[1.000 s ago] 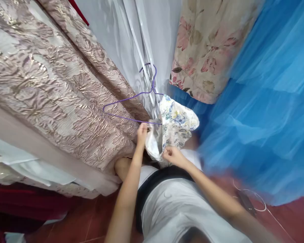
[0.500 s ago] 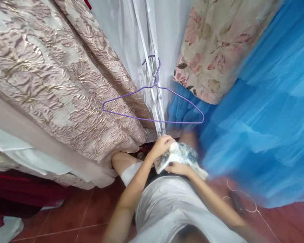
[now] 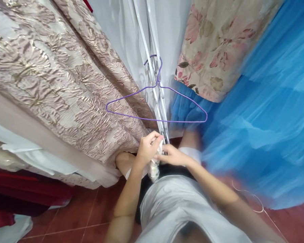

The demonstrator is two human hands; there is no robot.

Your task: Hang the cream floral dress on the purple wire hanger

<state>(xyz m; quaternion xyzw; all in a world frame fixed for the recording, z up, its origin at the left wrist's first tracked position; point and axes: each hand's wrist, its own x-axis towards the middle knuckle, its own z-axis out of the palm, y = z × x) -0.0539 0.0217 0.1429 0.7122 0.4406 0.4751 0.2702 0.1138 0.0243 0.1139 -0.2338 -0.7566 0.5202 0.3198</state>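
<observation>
A small white patterned cloth (image 3: 154, 171) is bunched into a narrow bundle in front of my waist. My left hand (image 3: 149, 148) is closed on its upper part, thumb against bent fingers. From the other side my right hand (image 3: 174, 156) pinches the same cloth between thumb and fingers. Most of the bundle's top is hidden by the hands. Just beyond them a bare purple wire hanger (image 3: 142, 118) hangs by its hook from a white metal rack (image 3: 154, 44).
Pink-gold brocade fabric (image 3: 63, 74) hangs close on the left. To the right are a floral cloth (image 3: 212, 50) and blue tulle (image 3: 263, 128). Dark red fabric (image 3: 25, 189) lies at lower left. A white cable (image 3: 255, 202) runs over the red tiled floor (image 3: 73, 216).
The cloth was spread out to the right and is now gathered into a narrow bundle further left. My left hand has moved left, and my right hand has moved up the cloth.
</observation>
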